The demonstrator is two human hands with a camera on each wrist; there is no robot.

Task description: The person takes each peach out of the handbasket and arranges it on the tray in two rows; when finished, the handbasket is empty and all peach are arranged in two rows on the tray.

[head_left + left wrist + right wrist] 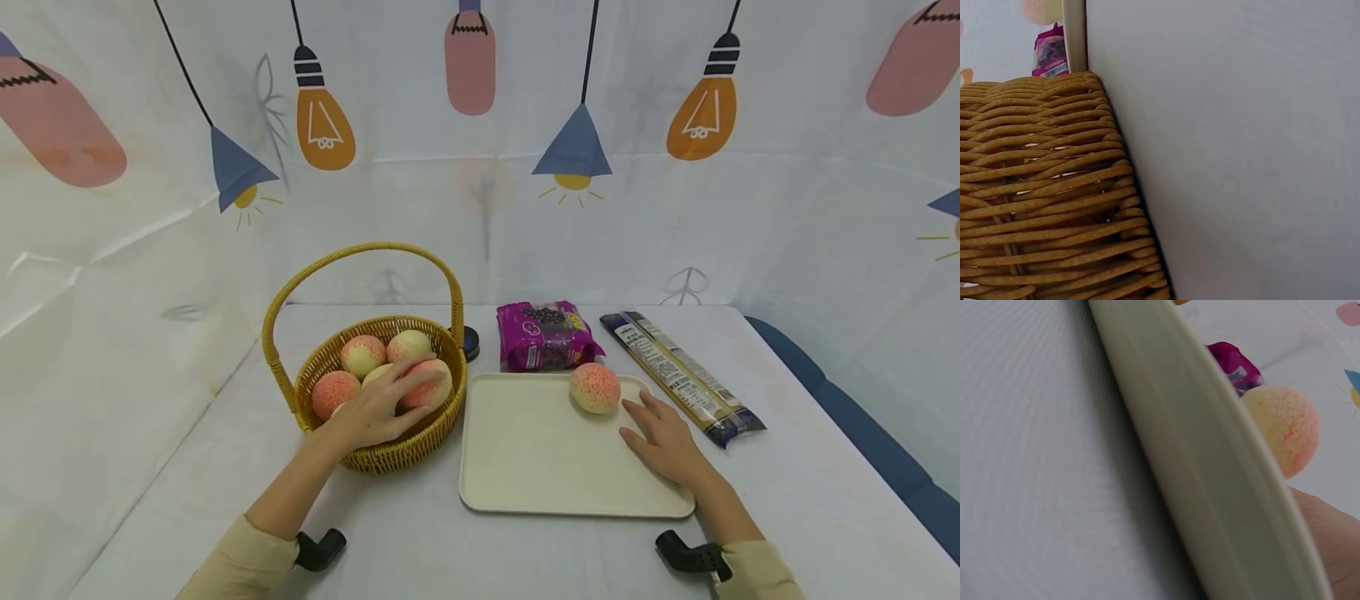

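My left hand (375, 408) reaches over the near rim of a woven basket (397, 454) and grips a pink and cream peach (429, 385), fingers across its top and thumb at its lower side. More peaches lie around it in the basket, among them a redder peach (335, 393) at the left. My right hand (663, 442) rests over the right side of a cream tray (540, 467), its fingers loosely spread. Just beyond those fingertips a single peach (595, 387) sits near the tray's back edge. The right wrist view shows this peach (1288, 431) past the tray's side wall (1210, 456).
Behind the tray lies a purple snack bag (546, 335). A long blue and gold packet (682, 375) lies slanted to the right. The basket's tall handle (375, 247) arches over it. A small dark round object (471, 342) stands behind the basket. A blue chair (862, 417) stands beyond the table's right edge.
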